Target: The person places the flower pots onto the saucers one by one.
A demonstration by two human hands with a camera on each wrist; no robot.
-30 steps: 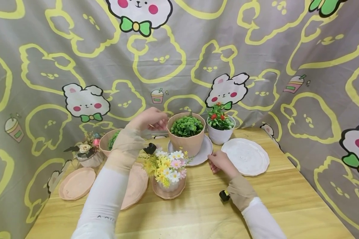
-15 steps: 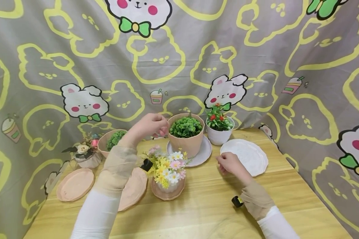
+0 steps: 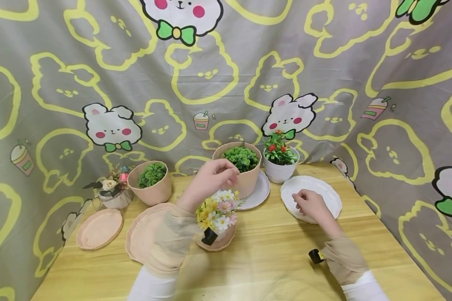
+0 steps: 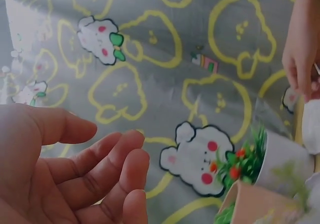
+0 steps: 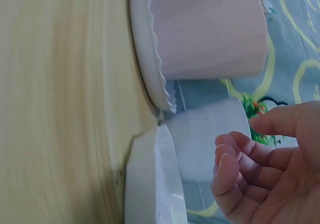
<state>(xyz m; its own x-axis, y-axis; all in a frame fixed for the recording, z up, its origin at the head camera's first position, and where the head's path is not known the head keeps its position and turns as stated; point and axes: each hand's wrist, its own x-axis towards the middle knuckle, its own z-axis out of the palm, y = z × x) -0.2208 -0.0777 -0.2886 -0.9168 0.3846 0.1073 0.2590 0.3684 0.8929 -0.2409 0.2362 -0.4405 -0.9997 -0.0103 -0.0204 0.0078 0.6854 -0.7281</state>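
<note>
My left hand [image 3: 212,182] hovers in front of the large peach pot [image 3: 250,184] of green foliage, above the daisies [image 3: 223,211]. In the left wrist view its fingers [image 4: 135,171] curl loosely around nothing. The peach pot stands on a pale saucer [image 3: 263,194]. Over the white plate [image 3: 329,202] hangs my right hand [image 3: 312,205], also holding nothing, its fingers [image 5: 229,176] relaxed in the right wrist view. Behind that plate is a white pot [image 3: 280,172] with a red-flowered plant.
The daisies stand on a small peach saucer [image 3: 227,243]. Left of them lie a large peach plate [image 3: 137,234] and a smaller one [image 3: 99,230]. Behind these stand another peach pot [image 3: 150,191] with foliage and a pot of roses [image 3: 116,200]. A printed curtain [image 3: 233,50] hangs behind the table.
My left hand has come away from the large peach pot's rim, toward me and slightly right. My right hand has moved from the saucer's edge rightward over the white plate.
</note>
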